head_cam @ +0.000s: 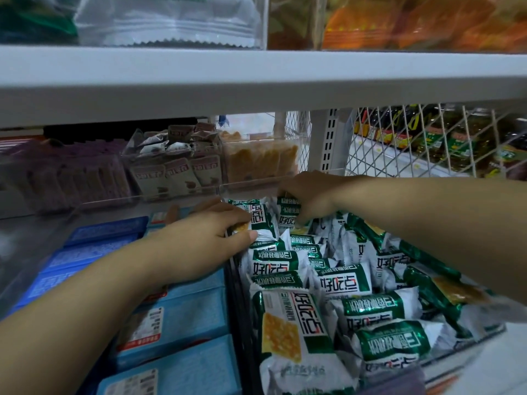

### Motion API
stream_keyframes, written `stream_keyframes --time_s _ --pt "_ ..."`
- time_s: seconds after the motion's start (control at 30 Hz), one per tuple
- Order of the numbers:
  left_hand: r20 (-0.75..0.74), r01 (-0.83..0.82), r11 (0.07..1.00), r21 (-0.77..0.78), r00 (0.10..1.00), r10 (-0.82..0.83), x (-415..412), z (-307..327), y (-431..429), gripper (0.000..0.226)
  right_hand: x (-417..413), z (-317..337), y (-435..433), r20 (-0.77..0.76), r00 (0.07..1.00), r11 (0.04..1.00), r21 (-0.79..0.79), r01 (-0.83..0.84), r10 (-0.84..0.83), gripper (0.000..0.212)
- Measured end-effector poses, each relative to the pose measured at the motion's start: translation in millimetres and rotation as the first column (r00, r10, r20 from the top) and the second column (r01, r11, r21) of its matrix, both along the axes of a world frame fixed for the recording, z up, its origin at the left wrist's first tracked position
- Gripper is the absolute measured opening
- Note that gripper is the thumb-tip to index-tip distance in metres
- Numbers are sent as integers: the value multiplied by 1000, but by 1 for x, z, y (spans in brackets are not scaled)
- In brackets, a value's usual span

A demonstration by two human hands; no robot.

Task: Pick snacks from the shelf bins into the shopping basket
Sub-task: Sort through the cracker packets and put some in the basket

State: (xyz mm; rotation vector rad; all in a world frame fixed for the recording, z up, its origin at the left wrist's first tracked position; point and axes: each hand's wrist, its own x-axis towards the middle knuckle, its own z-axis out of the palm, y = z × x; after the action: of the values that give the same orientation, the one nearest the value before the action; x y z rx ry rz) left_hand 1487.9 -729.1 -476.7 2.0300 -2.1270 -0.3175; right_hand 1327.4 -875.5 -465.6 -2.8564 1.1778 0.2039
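Both hands are deep under the shelf board (256, 81), working the clear bin (233, 286) heaped with green-and-white snack packets (342, 283). The left hand (211, 232) pinches a cracker packet (263, 223) at the bin's back-left corner, thumb along its lower edge and fingers over the top. That looks like a grip chosen to lift one packet off the heap without dragging its neighbours along.

The right hand (310, 195) comes in from the other side with its fingers curled down onto a second packet (288, 213) near the back wall. It is grasping that one by its upper end, just beside the left hand's pick. Two hands, two packets: a double grab, I'd say, to save a trip.

The packets lie loose and jumbled, some face up and some on edge, so they should slide and crinkle when pulled.

To the left, blue boxes (176, 317) sit packed flat in their own section, untouched. Behind, smaller bins hold brown-and-white sachets (176, 172) and orange biscuits (259, 161).

The shopping basket is not in view, so where these packets go next cannot be seen. The low shelf board overhead leaves little headroom, so the withdrawal calls for a low, backward pull.
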Motion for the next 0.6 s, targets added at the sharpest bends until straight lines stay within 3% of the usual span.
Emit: stream_keyframes --time_s 0.13,0.37,0.5,0.6 --pt "-3 -18 1000 12 1000 18 4 -2 0 81 -2 -5 2 -128 992 998 -63 -12 4 67" --pt "7 -8 1000 -16 1000 8 6 -5 -2 74 4 1 -1 -155 988 1000 -16 -4 2 71" --pt "18 2 999 -40 1000 -2 6 -6 -2 67 5 -15 2 -172 985 993 -118 -27 6 66" --pt "10 8 999 -36 1000 -7 6 -5 -3 78 4 -16 0 -149 989 995 -97 -27 12 62"
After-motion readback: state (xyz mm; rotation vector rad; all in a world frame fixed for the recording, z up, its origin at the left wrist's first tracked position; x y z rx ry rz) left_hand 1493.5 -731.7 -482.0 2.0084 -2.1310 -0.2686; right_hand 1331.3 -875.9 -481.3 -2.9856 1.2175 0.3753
